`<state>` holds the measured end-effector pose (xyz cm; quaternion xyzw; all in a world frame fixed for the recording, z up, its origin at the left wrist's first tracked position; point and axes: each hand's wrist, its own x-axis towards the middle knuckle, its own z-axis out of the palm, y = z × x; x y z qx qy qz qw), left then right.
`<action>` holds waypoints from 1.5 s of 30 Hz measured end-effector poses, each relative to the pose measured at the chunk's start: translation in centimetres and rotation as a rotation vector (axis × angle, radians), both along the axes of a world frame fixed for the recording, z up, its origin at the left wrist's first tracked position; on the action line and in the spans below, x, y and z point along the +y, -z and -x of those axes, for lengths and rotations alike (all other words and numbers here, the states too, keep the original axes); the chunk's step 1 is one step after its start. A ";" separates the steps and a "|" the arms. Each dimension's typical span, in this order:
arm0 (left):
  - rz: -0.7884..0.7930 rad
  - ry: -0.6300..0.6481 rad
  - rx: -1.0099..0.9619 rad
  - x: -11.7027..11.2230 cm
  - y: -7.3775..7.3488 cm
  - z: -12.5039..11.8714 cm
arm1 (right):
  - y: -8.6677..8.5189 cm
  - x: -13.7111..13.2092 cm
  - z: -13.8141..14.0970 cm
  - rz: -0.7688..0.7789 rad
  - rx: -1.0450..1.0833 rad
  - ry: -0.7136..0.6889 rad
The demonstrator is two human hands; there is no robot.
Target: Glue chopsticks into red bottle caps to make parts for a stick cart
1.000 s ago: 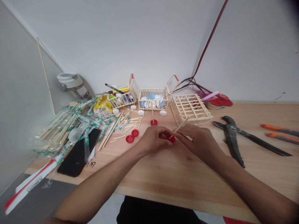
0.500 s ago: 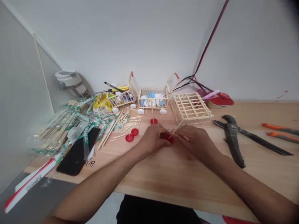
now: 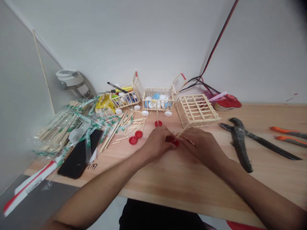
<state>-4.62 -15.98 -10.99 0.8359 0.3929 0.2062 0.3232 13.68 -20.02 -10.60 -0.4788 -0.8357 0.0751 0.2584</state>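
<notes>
My left hand pinches a small red bottle cap at the middle of the wooden table. My right hand meets it from the right, fingers closed on a thin wooden stick whose tip sits at the cap. Both hands rest low on the table. Just behind them lies an empty stick-built basket. Another red cap with a stick standing in it is right behind my left hand.
Two loose red caps lie to the left, beside scattered sticks and wrapped chopstick packs. A black phone lies front left. Two stick carts hold bottle caps at the back. Black pliers and orange-handled tools lie on the right.
The stick in my right hand has dropped from a steep upward tilt to nearly level against the cap. Both hands stayed close together.
</notes>
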 end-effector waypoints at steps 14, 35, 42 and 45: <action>-0.139 0.006 0.099 -0.3 0.4 -0.1 | 0.3 0.2 0.0 -0.025 -0.006 0.014; -0.298 -0.081 0.128 0.2 1.1 -0.1 | -0.1 1.7 1.4 0.011 0.016 0.162; -0.242 -0.160 0.160 0.1 0.7 -0.2 | 0.1 1.9 2.1 -0.028 0.052 0.208; -0.234 -0.239 0.220 -0.2 0.1 0.1 | 0.2 1.8 2.1 -0.042 0.054 0.215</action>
